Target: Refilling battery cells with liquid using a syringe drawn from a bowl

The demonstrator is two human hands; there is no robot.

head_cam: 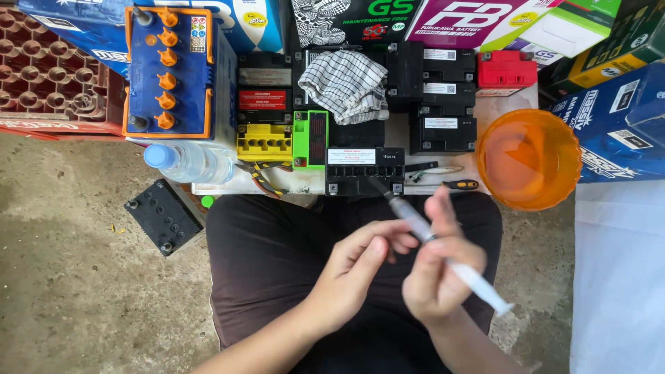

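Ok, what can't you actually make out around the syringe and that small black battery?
Head view only:
- Syringe: the barrel's middle is covered by the right hand; fluid level unreadable.
- Syringe tip: dark against the small black battery; contact unclear.
- Left hand: fingertips blurred near the barrel; grip uncertain.
- Orange bowl: contents unclear.

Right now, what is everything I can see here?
syringe: one, clear, tip over the black battery
black battery: one, front bench edge
blue battery: one, orange caps, left
checked cloth: one, white-grey, on rear batteries
orange bowl: one, right
water bottle: one, clear, blue cap, lying left
pliers: one, by the bottle
floor battery: one, black, left
left hand: at the barrel
right hand: grip around the syringe
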